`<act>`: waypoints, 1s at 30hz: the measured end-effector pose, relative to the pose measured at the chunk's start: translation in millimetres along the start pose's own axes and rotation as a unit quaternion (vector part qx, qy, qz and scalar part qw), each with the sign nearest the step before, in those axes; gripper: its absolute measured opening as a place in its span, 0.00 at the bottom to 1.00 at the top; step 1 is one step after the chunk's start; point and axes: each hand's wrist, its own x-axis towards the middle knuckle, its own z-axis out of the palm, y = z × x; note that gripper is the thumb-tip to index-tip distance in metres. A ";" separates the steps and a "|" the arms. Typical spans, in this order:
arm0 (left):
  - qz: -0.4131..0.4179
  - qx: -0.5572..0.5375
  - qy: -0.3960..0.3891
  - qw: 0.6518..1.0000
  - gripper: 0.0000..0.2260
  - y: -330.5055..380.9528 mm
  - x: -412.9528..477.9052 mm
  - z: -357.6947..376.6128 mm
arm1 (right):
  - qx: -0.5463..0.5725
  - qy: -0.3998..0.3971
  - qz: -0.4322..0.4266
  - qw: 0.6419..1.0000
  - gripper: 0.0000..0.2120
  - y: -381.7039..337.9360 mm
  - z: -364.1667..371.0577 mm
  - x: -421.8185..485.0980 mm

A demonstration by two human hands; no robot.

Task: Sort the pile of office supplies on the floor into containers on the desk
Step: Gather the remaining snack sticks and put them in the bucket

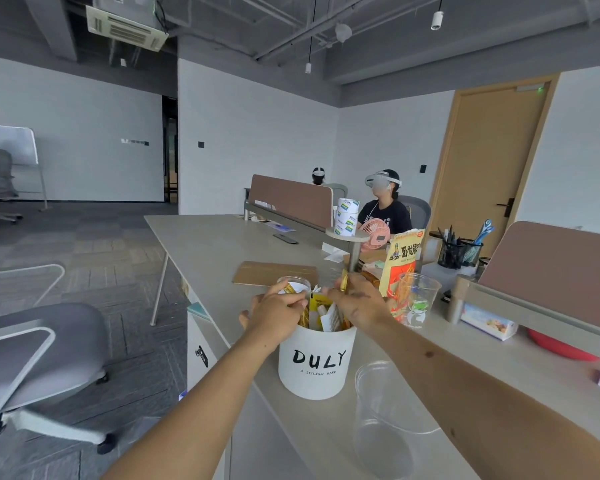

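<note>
Over the white bucket on the table: left hand at nine o'clock, fingers curled, grip unclear; right hand at one o'clock, fingers pinching a gold item.

The container under the left hand was white with black lettering; the packet in the right hand was yellow.

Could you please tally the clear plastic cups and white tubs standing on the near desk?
Clear plastic cups: 3 (nearest the camera, by the snack bag, behind the left hand)
White tub: 1
Total: 4
</note>
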 end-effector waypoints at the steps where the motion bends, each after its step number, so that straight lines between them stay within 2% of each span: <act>1: -0.001 -0.006 -0.002 1.000 0.12 0.5 0.8 -0.6 | 0.031 -0.006 -0.013 0.999 0.26 -1.5 -2.2 -3.0; 4: 0.008 -0.013 0.021 1.000 0.12 0.2 0.9 -0.2 | 0.059 -0.020 -0.092 0.994 0.19 -3.2 -8.2 -12.6; 7: -0.007 0.013 0.055 0.998 0.18 1.7 -2.3 0.5 | -0.023 0.009 -0.186 0.982 0.15 5.5 -11.3 -13.5; 9: -0.011 0.037 0.068 0.997 0.21 4.4 -2.5 -0.2 | -0.102 0.006 -0.209 0.973 0.11 11.3 -10.7 -13.1; 12: -0.012 0.064 0.069 0.996 0.17 7.9 -0.9 -2.4 | -0.165 -0.015 -0.174 0.971 0.17 9.2 -12.6 -14.0; 16: -0.022 0.097 0.056 0.993 0.15 7.2 0.9 -2.9 | -0.182 -0.092 -0.099 0.974 0.19 -10.9 -18.0 -19.8; 19: -0.029 0.139 0.043 0.989 0.14 7.9 -0.4 -10.1 | -0.229 -0.139 -0.085 0.960 0.23 -23.4 -12.3 -23.3; 22: -0.011 0.163 0.006 0.986 0.16 7.4 -7.6 -20.0 | -0.315 -0.171 -0.103 0.928 0.23 -24.7 -2.3 -18.9; 25: 0.022 0.115 -0.055 0.992 0.20 -0.1 -14.3 -27.8 | -0.371 -0.171 -0.112 0.906 0.25 -26.4 -3.1 -21.7; 27: 0.035 0.059 -0.085 0.994 0.23 -8.9 -18.3 -31.7 | -0.343 -0.145 -0.133 0.918 0.25 -28.2 -6.5 -28.6; 30: 0.038 -0.013 -0.058 0.997 0.24 -19.8 -34.9 -43.4 | -0.286 -0.060 -0.156 0.944 0.20 -34.5 -3.3 -42.2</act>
